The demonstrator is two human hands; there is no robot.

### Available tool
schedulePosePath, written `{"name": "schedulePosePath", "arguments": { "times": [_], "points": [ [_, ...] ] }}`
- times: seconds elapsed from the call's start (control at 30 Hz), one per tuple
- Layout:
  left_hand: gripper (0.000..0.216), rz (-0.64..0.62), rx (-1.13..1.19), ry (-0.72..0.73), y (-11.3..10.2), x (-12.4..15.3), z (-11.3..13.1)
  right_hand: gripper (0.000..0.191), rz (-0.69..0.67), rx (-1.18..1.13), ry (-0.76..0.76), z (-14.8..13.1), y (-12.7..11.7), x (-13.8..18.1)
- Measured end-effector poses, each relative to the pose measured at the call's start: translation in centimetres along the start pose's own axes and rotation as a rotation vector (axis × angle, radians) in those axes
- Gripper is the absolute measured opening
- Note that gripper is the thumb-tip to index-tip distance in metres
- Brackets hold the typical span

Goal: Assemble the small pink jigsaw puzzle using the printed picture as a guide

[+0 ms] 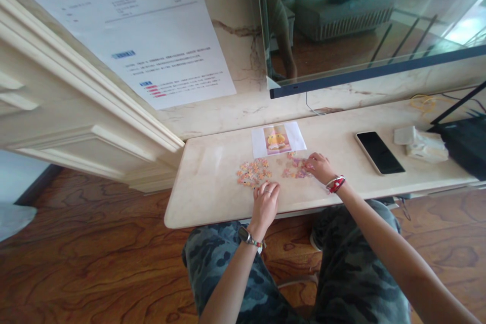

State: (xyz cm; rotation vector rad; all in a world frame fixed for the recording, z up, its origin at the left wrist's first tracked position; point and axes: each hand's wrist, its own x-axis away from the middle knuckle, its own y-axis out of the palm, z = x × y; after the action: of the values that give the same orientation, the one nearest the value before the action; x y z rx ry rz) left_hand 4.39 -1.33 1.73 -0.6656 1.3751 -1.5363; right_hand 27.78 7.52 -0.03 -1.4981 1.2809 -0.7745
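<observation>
A loose heap of small orange and pink jigsaw puzzle pieces (pixel 252 172) lies on the pale stone-look ledge (pixel 212 182). My left hand (pixel 267 197) rests at the near edge of this heap, fingers bent and drawn in; anything between the fingertips is too small to make out. To the right is a thinner patch of purple-pink puzzle pieces (pixel 292 168). Over its right end is my right hand (pixel 320 166), fingertips closed down on a puzzle piece there, partly hidden by the fingers. Behind both groups lies a white sheet with a printed picture of yellow figures (pixel 277 140).
A phone (pixel 379 153) lies right of my right hand, with a white tissue pack (pixel 425 145) and a black router-like box (pixel 463 144) beyond. A large screen (pixel 364 20) hangs above the ledge. A printed sheet (pixel 152 35) is on the wall, beside cream door moulding (pixel 94 91).
</observation>
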Motion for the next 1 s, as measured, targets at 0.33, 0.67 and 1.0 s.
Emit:
{"name": "schedulePosePath", "arguments": {
  "times": [0.33, 0.67, 1.0],
  "points": [
    [0.031, 0.006, 0.010, 0.002, 0.0, 0.0, 0.3, 0.023, 0.035, -0.035, -0.044, 1.0, -0.1, 0.3],
    [0.031, 0.025, -0.018, 0.015, -0.1, 0.2, 0.1, 0.019, 0.045, 0.075, -0.028, 1.0, -1.2, 0.2],
    [0.030, 0.029, -0.011, 0.016, 0.0, 0.0, 0.1, 0.022, 0.055, 0.031, -0.108, 0.3, 0.5, 3.4]
  ]
}}
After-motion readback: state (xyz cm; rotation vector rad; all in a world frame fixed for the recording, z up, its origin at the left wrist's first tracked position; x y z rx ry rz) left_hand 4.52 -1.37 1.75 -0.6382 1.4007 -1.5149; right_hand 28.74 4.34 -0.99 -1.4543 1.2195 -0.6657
